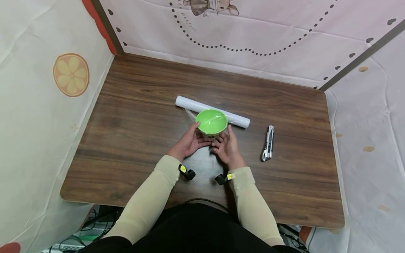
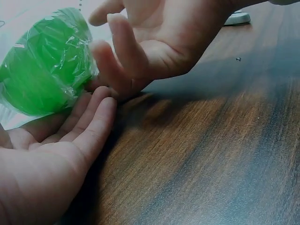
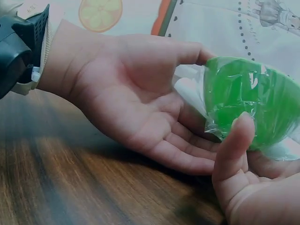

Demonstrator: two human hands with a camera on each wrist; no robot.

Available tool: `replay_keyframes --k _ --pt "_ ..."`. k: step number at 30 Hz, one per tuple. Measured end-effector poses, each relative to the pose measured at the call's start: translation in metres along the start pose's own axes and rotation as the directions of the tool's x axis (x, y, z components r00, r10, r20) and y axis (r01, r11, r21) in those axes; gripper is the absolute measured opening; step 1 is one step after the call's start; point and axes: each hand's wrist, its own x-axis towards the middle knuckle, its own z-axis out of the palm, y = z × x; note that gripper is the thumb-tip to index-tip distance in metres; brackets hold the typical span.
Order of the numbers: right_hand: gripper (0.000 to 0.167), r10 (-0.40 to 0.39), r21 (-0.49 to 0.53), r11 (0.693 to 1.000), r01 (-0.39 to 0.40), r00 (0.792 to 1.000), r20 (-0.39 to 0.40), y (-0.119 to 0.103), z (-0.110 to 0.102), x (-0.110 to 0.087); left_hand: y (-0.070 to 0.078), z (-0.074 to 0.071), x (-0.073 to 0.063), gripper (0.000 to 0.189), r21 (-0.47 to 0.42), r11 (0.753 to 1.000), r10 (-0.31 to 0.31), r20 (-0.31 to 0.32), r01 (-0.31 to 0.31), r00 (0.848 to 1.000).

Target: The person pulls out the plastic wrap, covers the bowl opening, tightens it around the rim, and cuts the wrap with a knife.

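A green bowl [image 1: 211, 122] wrapped in clear plastic film is held between both hands, its opening tilted toward the head camera. Film clings in wrinkles to its outside [image 3: 253, 101]. My left hand [image 1: 190, 143] holds it from the left, thumb at the rim and fingers reaching underneath. From the right, my right hand [image 1: 227, 147] holds the bowl with the thumb side by the rim; its other fingers bend in near the lower side, as the left wrist view shows. Just behind the bowl lies a white roll [image 1: 196, 104], partly covered by it.
A utility knife [image 1: 268, 144] lies on the wooden table [image 1: 142, 119], right of the hands. Loose film [image 1: 191, 114] spreads left from the bowl toward the roll. Printed fabric walls [image 1: 253, 31] border the table at the back and sides.
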Motion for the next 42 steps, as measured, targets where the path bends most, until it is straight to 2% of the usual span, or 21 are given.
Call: replay_keyframes --k 5,9,12,16,18,22,25,28,35,38,40,42 --pt "0.067 -0.006 -0.037 0.999 0.006 1.0 0.0 0.003 0.003 0.0 0.0 0.003 0.001 0.073 -0.011 1.0 0.02 -0.006 -0.02 1.0" --pt "0.077 -0.004 -0.095 0.995 0.005 1.0 0.01 0.007 0.005 -0.002 -0.001 0.002 0.002 0.072 -0.081 0.996 0.047 -0.003 -0.047 0.999" --pt "0.083 -0.006 -0.178 0.984 0.007 1.0 0.004 0.011 0.007 -0.002 -0.002 0.001 0.002 0.071 -0.139 0.988 0.068 -0.009 -0.068 0.998" --pt "0.084 -0.042 -0.292 0.956 0.027 0.998 -0.045 0.015 0.008 -0.003 -0.005 0.0 0.001 0.067 -0.188 0.978 0.087 -0.028 -0.091 0.996" --pt "0.075 -0.077 -0.332 0.942 0.048 0.994 -0.073 0.019 0.007 -0.004 -0.006 0.0 0.001 0.064 -0.203 0.974 0.092 -0.047 -0.099 0.995" --pt "0.043 -0.198 -0.399 0.906 0.143 0.975 -0.1 0.026 0.005 -0.006 -0.007 0.001 0.0 0.06 -0.194 0.973 0.115 -0.079 -0.128 0.99" --pt "0.022 -0.307 -0.441 0.869 0.224 0.943 -0.125 0.032 0.005 -0.005 -0.007 0.002 0.0 0.058 -0.189 0.972 0.126 -0.094 -0.142 0.988" --pt "0.01 -0.393 -0.456 0.843 0.286 0.906 -0.159 0.037 0.006 -0.001 -0.006 0.005 -0.001 0.057 -0.195 0.97 0.125 -0.097 -0.142 0.987" --pt "0.007 -0.531 -0.449 0.811 0.374 0.793 -0.299 0.043 0.008 0.005 -0.007 0.006 -0.003 0.059 -0.223 0.966 0.117 -0.08 -0.133 0.99" --pt "0.014 -0.577 -0.432 0.794 0.428 0.756 -0.31 0.043 0.01 0.004 -0.009 0.006 -0.003 0.06 -0.228 0.966 0.108 -0.083 -0.124 0.991" --pt "0.014 -0.625 -0.436 0.759 0.484 0.729 -0.278 0.043 0.012 0.002 -0.01 0.006 -0.003 0.06 -0.229 0.965 0.107 -0.087 -0.124 0.99" --pt "0.008 -0.684 -0.472 0.702 0.534 0.691 -0.235 0.044 0.015 -0.002 -0.011 0.006 -0.002 0.061 -0.226 0.966 0.111 -0.088 -0.128 0.99"
